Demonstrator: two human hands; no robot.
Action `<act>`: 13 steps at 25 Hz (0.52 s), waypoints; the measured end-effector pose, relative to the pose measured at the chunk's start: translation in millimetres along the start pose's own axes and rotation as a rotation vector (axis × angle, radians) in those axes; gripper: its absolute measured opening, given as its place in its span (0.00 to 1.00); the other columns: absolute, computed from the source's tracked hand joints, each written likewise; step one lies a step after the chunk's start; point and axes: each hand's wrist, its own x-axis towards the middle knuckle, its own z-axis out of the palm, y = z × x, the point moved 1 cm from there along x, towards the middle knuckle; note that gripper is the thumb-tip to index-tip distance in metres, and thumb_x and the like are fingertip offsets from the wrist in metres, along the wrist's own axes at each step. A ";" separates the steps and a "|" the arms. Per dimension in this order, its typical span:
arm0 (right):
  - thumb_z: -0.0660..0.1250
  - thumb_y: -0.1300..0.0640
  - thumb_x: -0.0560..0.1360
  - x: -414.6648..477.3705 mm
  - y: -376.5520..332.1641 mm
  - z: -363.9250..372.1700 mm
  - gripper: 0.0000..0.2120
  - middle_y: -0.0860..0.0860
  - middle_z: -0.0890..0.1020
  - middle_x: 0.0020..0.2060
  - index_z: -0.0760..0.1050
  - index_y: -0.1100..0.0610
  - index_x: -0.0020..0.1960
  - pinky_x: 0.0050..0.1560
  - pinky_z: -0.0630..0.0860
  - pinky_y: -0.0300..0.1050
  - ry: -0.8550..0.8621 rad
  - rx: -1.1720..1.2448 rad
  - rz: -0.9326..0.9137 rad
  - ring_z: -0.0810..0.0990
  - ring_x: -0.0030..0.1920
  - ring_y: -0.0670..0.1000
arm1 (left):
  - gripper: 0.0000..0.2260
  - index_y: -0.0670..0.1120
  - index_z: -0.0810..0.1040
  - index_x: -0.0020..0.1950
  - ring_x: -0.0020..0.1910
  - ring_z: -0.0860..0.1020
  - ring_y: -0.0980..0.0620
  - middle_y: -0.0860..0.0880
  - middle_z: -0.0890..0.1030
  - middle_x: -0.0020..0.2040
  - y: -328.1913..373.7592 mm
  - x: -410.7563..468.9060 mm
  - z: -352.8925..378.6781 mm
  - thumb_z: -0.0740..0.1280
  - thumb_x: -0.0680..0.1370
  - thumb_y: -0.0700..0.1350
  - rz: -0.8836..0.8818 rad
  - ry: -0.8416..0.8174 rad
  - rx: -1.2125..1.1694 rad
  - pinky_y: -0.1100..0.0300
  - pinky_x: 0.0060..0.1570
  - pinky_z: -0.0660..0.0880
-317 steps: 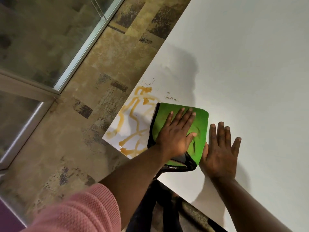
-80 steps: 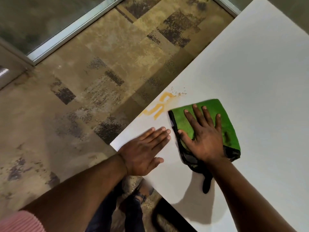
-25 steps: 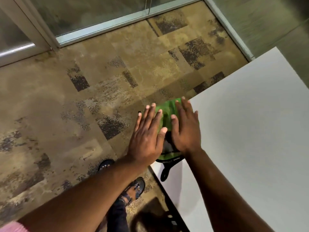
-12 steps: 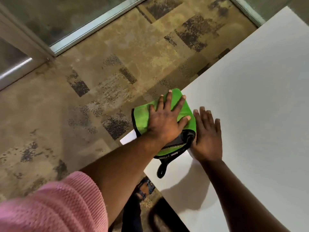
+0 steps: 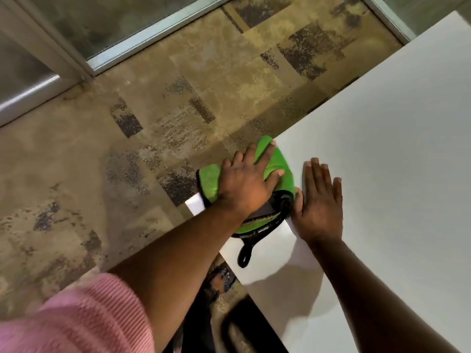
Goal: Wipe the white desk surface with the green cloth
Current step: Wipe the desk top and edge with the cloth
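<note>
Left hand (image 5: 246,186) pressed flat, fingers spread, on cloth (image 5: 279,163) at desk (image 5: 382,149) corner, cloth partly overhanging the edge. Right hand (image 5: 319,202) open, flat on desk, touching cloth. Cloth looks soft, light, folded; palm pressure best, black loop dangles.

No readable text, label, brand or number anywhere I look. Faint pale marks on black trim of green cloth (image 5: 276,166) under my left hand (image 5: 246,186), too blurred to read. White desk (image 5: 395,149) blank.
</note>
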 end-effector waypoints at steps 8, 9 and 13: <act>0.39 0.33 0.84 -7.4 -30.5 0.0 0.38 0.53 0.42 0.85 0.40 0.55 0.86 0.82 0.38 0.64 -0.099 -0.032 -0.034 0.39 0.85 0.54 | 0.31 0.58 0.55 0.84 0.64 0.75 0.38 0.41 0.72 0.75 -43.7 -70.1 -11.7 0.51 0.83 0.67 -0.098 -0.019 0.049 0.46 0.55 0.70; 0.37 0.33 0.83 -12.6 -38.6 4.4 0.39 0.55 0.43 0.85 0.42 0.56 0.86 0.82 0.39 0.65 -0.090 -0.046 -0.058 0.41 0.85 0.55 | 0.31 0.58 0.55 0.84 0.63 0.76 0.38 0.41 0.73 0.74 -41.2 -60.2 -12.2 0.51 0.82 0.67 -0.089 -0.026 0.033 0.46 0.55 0.70; 0.37 0.28 0.80 -16.0 -41.6 14.5 0.45 0.58 0.47 0.85 0.46 0.59 0.85 0.81 0.41 0.68 -0.076 -0.096 -0.086 0.44 0.85 0.58 | 0.30 0.58 0.53 0.84 0.66 0.75 0.37 0.43 0.73 0.74 -18.6 -11.4 -9.3 0.51 0.83 0.66 -0.041 -0.059 -0.031 0.43 0.58 0.72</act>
